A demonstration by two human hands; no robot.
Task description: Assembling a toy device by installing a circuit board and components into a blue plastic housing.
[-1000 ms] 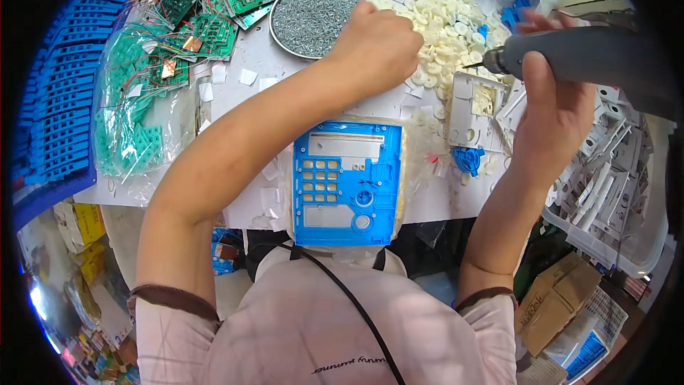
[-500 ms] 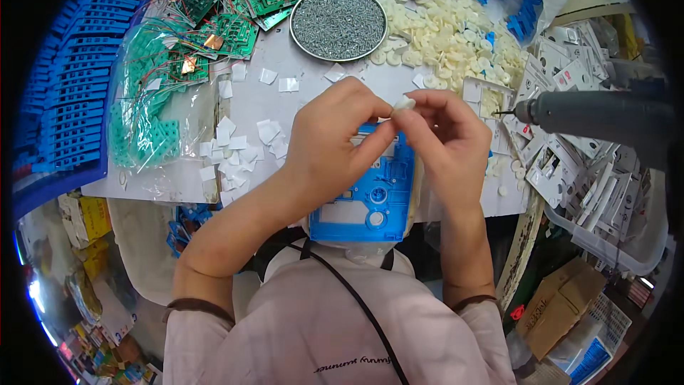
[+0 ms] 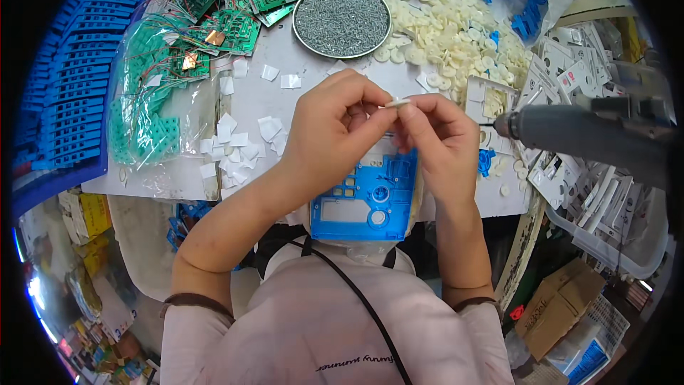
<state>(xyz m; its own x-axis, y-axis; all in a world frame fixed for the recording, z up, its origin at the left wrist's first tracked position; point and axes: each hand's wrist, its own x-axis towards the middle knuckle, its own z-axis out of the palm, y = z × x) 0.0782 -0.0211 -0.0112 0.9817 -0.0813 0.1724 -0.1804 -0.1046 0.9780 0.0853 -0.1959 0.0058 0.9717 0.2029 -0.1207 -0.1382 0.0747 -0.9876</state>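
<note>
Mid-frame, the left hand [image 3: 338, 125] and right hand [image 3: 445, 141] pinch a whitish piece [image 3: 398, 103], apparently disc-shaped; upper centre, a dish [image 3: 390, 21] holds screws [image 3: 342, 20]; right, a bin [image 3: 604, 248] holds panels [image 3: 604, 198].

A: Furniture?
B: One table [image 3: 281, 50], white top. On its right side a post [image 3: 518, 257], paint worn and flaking, slants down past the edge.
A: Light?
B: Bluish-white glare [image 3: 34, 290] at far left rim; source unclear.
A: Low areas, beyond the table?
B: Lower right: cardboard box [image 3: 563, 306], tilted, beside a pale gridded basket [image 3: 614, 317]. Left: yellow carton [image 3: 98, 212]; nearby clutter too small to identify.
</note>
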